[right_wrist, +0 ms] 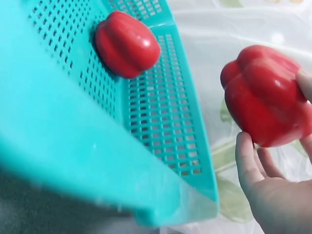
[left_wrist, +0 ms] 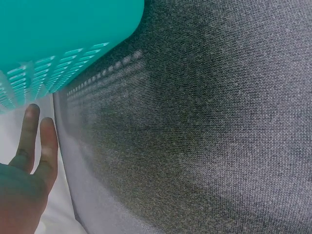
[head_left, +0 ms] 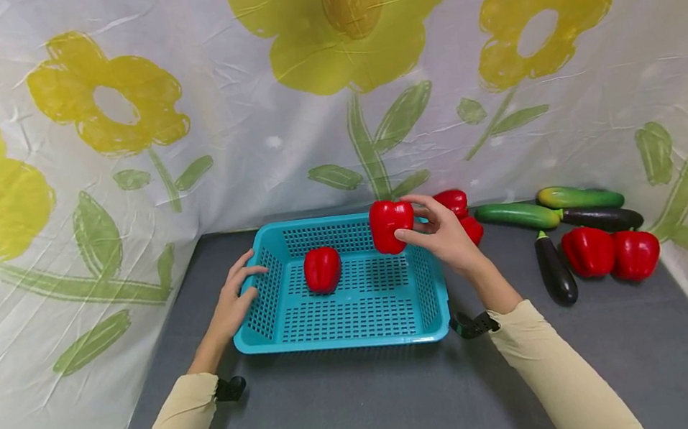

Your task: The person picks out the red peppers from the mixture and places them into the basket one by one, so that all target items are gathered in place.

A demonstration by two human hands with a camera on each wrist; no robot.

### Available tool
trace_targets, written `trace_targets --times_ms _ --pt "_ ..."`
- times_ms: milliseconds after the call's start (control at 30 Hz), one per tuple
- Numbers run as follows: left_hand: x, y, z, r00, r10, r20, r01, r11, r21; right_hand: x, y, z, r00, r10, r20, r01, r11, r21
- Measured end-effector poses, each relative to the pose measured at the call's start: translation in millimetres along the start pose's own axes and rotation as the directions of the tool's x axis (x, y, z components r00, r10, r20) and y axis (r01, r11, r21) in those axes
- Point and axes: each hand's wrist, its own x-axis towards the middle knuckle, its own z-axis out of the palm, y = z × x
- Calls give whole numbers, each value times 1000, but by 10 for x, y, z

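Note:
My right hand (head_left: 444, 234) holds a red bell pepper (head_left: 391, 225) above the right part of a blue-green plastic basket (head_left: 354, 343). In the right wrist view the thumb and fingertips pinch this bell pepper (right_wrist: 265, 97) in the air, apart from the basket wall. Another red bell pepper (head_left: 322, 270) lies on the basket floor, left of its middle. At the basket's left side is my left hand (head_left: 234, 307), its fingers reaching over the rim. Two of its fingers (left_wrist: 48, 146) extend beside the perforated wall in the left wrist view; whether they press on it is unclear.
Two red bell peppers (head_left: 452, 202) sit behind my right hand, partly hidden. Farther right lie a green zucchini (head_left: 517, 215), a yellow-green one (head_left: 579, 197), two eggplants (head_left: 556, 270) and two more red bell peppers (head_left: 589, 252). A flowered curtain (head_left: 227, 172) hangs behind the grey table (head_left: 357, 415).

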Motion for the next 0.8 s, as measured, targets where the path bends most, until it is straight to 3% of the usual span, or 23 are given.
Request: trace_targets --times_ms 167,467,800 --pt "6 -10 1 1000 8 2 -8 1000 3 37 0 57 999 14 -32 -15 1000 -20" --pt "1 -14 -16 1000 -3 12 3 1000 -4 132 33 178 1000 -6 9 6 1000 22" --pt "-4 -17 -15 1000 10 13 -10 1000 -3 273 62 306 998 59 28 -59 998 24"
